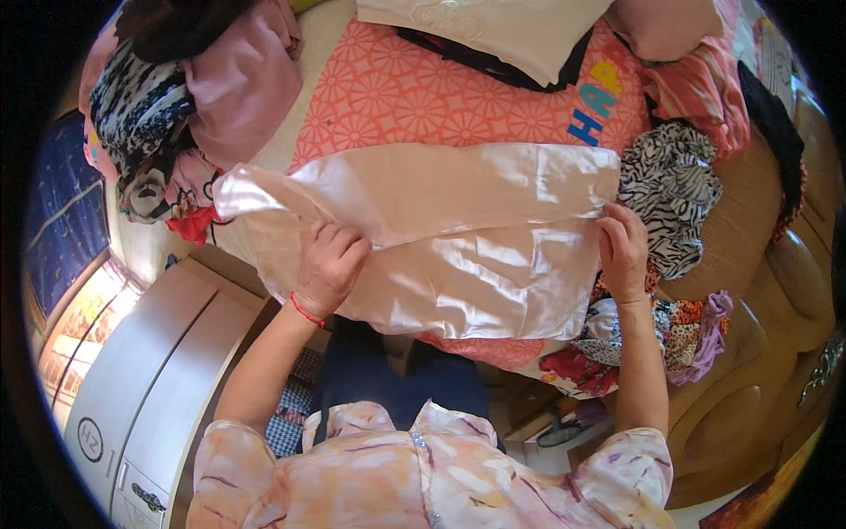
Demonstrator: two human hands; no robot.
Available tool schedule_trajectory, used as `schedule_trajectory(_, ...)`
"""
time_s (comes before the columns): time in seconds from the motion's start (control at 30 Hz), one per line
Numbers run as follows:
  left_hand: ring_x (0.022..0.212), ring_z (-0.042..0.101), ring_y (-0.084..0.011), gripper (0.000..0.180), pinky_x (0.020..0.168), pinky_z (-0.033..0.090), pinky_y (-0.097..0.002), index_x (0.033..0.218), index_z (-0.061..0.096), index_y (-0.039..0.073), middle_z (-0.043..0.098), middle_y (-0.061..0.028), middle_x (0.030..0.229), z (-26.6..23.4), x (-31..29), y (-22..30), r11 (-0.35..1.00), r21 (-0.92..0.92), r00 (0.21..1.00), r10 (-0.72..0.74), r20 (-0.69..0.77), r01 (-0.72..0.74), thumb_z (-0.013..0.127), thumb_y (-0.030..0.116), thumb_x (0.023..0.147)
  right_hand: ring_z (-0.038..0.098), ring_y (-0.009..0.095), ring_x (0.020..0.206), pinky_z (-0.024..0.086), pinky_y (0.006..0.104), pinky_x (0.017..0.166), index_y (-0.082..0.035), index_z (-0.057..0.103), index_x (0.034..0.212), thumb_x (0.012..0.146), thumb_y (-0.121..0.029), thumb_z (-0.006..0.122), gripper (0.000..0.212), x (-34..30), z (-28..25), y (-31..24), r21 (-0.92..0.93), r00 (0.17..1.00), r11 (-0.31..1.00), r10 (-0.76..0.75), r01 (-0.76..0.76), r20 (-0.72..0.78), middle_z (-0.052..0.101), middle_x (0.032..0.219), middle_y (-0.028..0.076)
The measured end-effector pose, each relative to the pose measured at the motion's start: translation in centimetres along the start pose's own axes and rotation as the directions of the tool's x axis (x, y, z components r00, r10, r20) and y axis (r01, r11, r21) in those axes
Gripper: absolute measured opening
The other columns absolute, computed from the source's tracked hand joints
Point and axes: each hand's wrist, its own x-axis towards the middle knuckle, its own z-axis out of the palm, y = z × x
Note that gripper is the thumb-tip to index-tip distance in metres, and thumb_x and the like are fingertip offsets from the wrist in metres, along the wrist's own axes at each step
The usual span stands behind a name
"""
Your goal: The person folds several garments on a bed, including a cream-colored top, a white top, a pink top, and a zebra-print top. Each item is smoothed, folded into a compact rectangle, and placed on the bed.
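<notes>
The bed [388,97], spread with a coral patterned sheet, takes up the middle, with a glossy carved wooden headboard [775,361] rising along its right edge. A white cabinet [167,379] stands off the bed's near left corner. A pale pink satin cloth [467,256] lies crosswise at the bed's near edge, its long sides running roughly along that edge; a narrow coral strip shows below its near side, while its left end slants past the patterned sheet. At the far edge is a folded cream garment [520,40] on top of black cloth [577,66]; between these and the satin cloth runs a bare coral band, open from side to side. A dusty-pink cloth [247,88] is heaped toward the far left corner, and a zebra-print cloth [674,194] sits just beside the satin cloth's right end, leaving little room there. The left hand [335,260] has its fingers curled, gripping the satin cloth toward its left end; the right hand [624,251] pinches its right edge between thumb and fingers. A thin red bracelet [307,313] circles the left wrist.
</notes>
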Motion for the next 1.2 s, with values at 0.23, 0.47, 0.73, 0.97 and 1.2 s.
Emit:
schedule_trajectory(0.23,0.085,0.056,-0.0234,0.017,0.078,0.042,-0.0368,0.086,0.061,0.007,0.060,-0.0063,0.089,2.2,-1.8,0.6,0.997,-0.014,0.997,-0.078,-0.011,0.077,0.065,0.006,0.070,0.059,0.018,0.079,0.048,0.0281,0.070,-0.001,0.061,0.098,0.082,-0.017,0.067,0.024,1.5,1.6,-0.5,0.425,0.785,0.687,0.611,-0.589,0.102,0.060,0.092,0.010)
schedule_trajectory(0.47,0.087,0.055,-0.0290,0.020,0.079,0.042,-0.0378,0.090,0.060,0.006,0.058,-0.0099,0.094,2.0,-1.9,1.0,0.982,-0.082,0.983,-0.173,-0.053,0.168,0.067,0.009,0.071,0.058,0.019,0.072,0.046,0.0294,0.069,0.001,0.062,0.086,0.083,-0.015,0.060,0.016,0.3,3.2,3.3,0.387,0.751,0.677,0.657,-0.626,0.067,0.062,0.079,0.010)
schedule_trajectory(0.73,0.102,0.050,-0.0291,0.046,0.087,0.039,-0.0422,0.102,0.054,0.010,0.050,-0.0112,0.106,4.1,-10.4,8.7,0.973,-0.188,0.937,-0.063,0.342,0.134,0.074,0.023,0.063,0.060,0.024,0.087,0.046,0.0319,0.079,0.002,0.055,0.107,0.085,-0.015,0.062,0.029,-12.5,3.0,-2.7,0.402,0.678,0.568,0.700,-0.718,0.223,0.062,0.095,0.015)
schedule_trajectory(0.97,0.098,0.050,-0.0241,0.035,0.085,0.038,-0.0374,0.102,0.056,0.011,0.051,-0.0077,0.105,7.3,-11.8,7.0,0.995,-0.012,0.964,-0.097,0.247,0.103,0.064,0.016,0.069,0.053,0.010,0.075,0.044,0.0261,0.069,0.003,0.058,0.102,0.085,-0.017,0.062,0.026,-20.7,5.0,-3.6,0.392,0.485,0.297,0.643,-0.871,0.592,0.062,0.086,0.004)
schedule_trajectory(1.2,0.090,0.055,-0.0254,0.023,0.082,0.042,-0.0381,0.090,0.059,0.009,0.057,-0.0080,0.091,5.6,-13.4,5.6,0.971,-0.145,0.974,-0.166,0.157,0.189,0.059,0.006,0.067,0.058,0.015,0.096,0.047,0.0273,0.084,0.001,0.048,0.124,0.089,-0.005,0.055,0.037,-16.4,2.0,-2.8,0.687,0.476,-0.089,0.658,-0.721,0.584,0.059,0.111,0.008)
